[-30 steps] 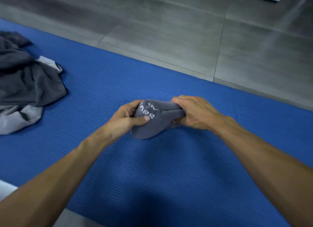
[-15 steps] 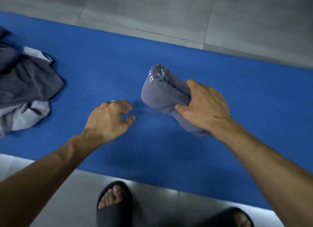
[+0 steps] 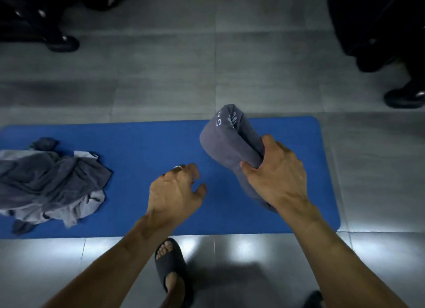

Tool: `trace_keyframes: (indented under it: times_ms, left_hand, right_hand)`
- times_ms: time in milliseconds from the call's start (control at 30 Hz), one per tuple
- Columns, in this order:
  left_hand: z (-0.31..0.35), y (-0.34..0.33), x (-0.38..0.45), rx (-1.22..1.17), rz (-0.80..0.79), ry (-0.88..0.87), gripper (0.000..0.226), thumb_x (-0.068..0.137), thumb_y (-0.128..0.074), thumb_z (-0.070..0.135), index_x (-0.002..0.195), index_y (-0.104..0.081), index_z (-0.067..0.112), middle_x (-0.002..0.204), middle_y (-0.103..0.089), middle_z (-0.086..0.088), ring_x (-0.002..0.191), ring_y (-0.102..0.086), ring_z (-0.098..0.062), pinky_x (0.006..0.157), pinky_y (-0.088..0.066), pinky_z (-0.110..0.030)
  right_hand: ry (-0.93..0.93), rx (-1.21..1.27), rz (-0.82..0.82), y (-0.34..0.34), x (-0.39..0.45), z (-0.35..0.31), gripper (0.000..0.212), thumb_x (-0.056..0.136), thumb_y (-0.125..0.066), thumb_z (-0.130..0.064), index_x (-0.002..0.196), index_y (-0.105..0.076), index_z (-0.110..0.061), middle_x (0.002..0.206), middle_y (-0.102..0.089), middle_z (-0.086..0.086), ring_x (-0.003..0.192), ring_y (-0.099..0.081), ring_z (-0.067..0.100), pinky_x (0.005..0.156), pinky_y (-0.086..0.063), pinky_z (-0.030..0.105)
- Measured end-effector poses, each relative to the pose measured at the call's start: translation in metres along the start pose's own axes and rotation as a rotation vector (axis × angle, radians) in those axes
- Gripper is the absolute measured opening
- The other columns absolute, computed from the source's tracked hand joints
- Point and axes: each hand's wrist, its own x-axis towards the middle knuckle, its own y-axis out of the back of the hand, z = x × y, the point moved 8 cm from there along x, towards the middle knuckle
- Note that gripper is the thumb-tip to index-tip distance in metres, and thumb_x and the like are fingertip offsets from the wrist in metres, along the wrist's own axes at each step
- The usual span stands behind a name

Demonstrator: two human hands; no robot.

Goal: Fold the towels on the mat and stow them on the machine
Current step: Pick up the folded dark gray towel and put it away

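Presently, right hand (image 3: 277, 176) is gripping folded towel (image 3: 227, 144), its lower end hidden. Left hand (image 3: 174, 192) is hovering half-curled, empty, over mat (image 3: 147, 142).

The mat (image 3: 142, 151) is bright blue. The folded towel (image 3: 227, 144) on the right is slate grey, with white lettering near its far edge. The heap (image 3: 50, 181) on the left mixes two tones — dark grey cloth over paler, bluish-grey pieces. The floor (image 3: 161, 77) is grey tile with thin lighter seams. A slipper (image 3: 171, 266) at the near edge is dark grey. Far gear (image 3: 379, 27) at both corners is black.
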Motion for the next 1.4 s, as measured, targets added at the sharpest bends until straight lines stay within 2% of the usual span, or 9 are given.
trace_keyframes:
  times_ms: [200, 333, 467, 600, 767, 900, 1133, 1300, 1400]
  left_hand:
    - [0.142, 0.054, -0.045, -0.010, 0.070, 0.008, 0.023, 0.085, -0.061, 0.045, 0.102, -0.060, 0.029, 0.095, -0.065, 0.012, 0.090, -0.063, -0.012, 0.075, -0.047, -0.026]
    - [0.220, 0.088, -0.076, -0.028, 0.125, 0.052, 0.025, 0.085, -0.061, 0.046, 0.105, -0.060, 0.030, 0.096, -0.064, 0.014, 0.090, -0.063, -0.011, 0.074, -0.045, -0.025]
    - [0.277, 0.124, -0.088, -0.068, 0.122, 0.067, 0.026, 0.087, -0.060, 0.045, 0.107, -0.060, 0.029, 0.097, -0.065, 0.013, 0.089, -0.064, -0.011, 0.075, -0.050, -0.028]
    - [0.318, 0.171, -0.077, -0.119, 0.170, 0.088, 0.027, 0.086, -0.062, 0.044, 0.108, -0.060, 0.028, 0.098, -0.066, 0.012, 0.090, -0.063, -0.010, 0.075, -0.049, -0.026]
    - [0.359, 0.220, -0.040, -0.171, 0.231, 0.089, 0.026, 0.084, -0.064, 0.041, 0.105, -0.060, 0.027, 0.094, -0.065, 0.013, 0.090, -0.063, -0.012, 0.074, -0.048, -0.027]
    - [0.388, 0.248, -0.007, -0.177, 0.260, 0.069, 0.024, 0.085, -0.064, 0.042, 0.104, -0.060, 0.027, 0.092, -0.064, 0.013, 0.087, -0.063, -0.012, 0.070, -0.046, -0.026]
    - [0.446, 0.282, 0.084, -0.178, 0.299, 0.051, 0.025, 0.084, -0.063, 0.043, 0.103, -0.061, 0.027, 0.092, -0.065, 0.011, 0.087, -0.063, -0.012, 0.074, -0.048, -0.027]
    - [0.493, 0.300, 0.172, -0.194, 0.350, 0.112, 0.024, 0.083, -0.065, 0.044, 0.102, -0.061, 0.029, 0.091, -0.066, 0.011, 0.088, -0.064, -0.012, 0.076, -0.049, -0.028]
    - [0.521, 0.311, 0.219, -0.215, 0.357, 0.166, 0.023, 0.082, -0.066, 0.043, 0.102, -0.062, 0.031, 0.086, -0.062, 0.014, 0.089, -0.063, -0.012, 0.075, -0.046, -0.025]
  right_hand:
    - [0.070, 0.054, 0.030, 0.135, -0.023, 0.047, 0.038, 0.084, -0.062, -0.042, 0.109, -0.046, -0.017, 0.103, -0.059, 0.002, 0.092, -0.060, 0.030, 0.071, -0.049, 0.038]
    - [0.170, 0.056, 0.031, 0.225, -0.029, 0.071, 0.033, 0.085, -0.061, -0.039, 0.100, -0.040, -0.019, 0.100, -0.059, 0.001, 0.090, -0.060, 0.029, 0.073, -0.051, 0.040]
    - [0.182, 0.023, 0.014, 0.305, -0.021, 0.085, 0.031, 0.086, -0.059, -0.040, 0.097, -0.039, -0.019, 0.096, -0.057, 0.001, 0.086, -0.060, 0.029, 0.072, -0.051, 0.040]
    - [0.201, 0.006, 0.037, 0.368, -0.003, 0.085, 0.030, 0.087, -0.062, -0.039, 0.098, -0.043, -0.019, 0.093, -0.057, 0.000, 0.083, -0.060, 0.026, 0.068, -0.048, 0.035]
    - [0.205, 0.044, 0.104, 0.429, 0.041, 0.078, 0.032, 0.085, -0.064, -0.038, 0.101, -0.049, -0.015, 0.097, -0.061, 0.005, 0.087, -0.061, 0.031, 0.074, -0.053, 0.042]
    - [0.212, 0.067, 0.139, 0.466, 0.080, 0.072, 0.029, 0.085, -0.063, -0.039, 0.095, -0.045, -0.018, 0.095, -0.062, 0.004, 0.085, -0.062, 0.031, 0.073, -0.053, 0.043]
    - [0.259, 0.077, 0.146, 0.516, 0.178, 0.078, 0.030, 0.082, -0.062, -0.043, 0.094, -0.045, -0.020, 0.092, -0.061, 0.001, 0.083, -0.062, 0.029, 0.070, -0.053, 0.044]
    - [0.319, 0.094, 0.106, 0.549, 0.282, 0.093, 0.031, 0.085, -0.063, -0.041, 0.089, -0.039, -0.022, 0.096, -0.060, 0.003, 0.086, -0.062, 0.030, 0.069, -0.050, 0.037]
    - [0.352, 0.085, 0.077, 0.576, 0.344, 0.100, 0.033, 0.085, -0.064, -0.041, 0.086, -0.036, -0.023, 0.098, -0.060, 0.003, 0.090, -0.061, 0.033, 0.064, -0.043, 0.035]
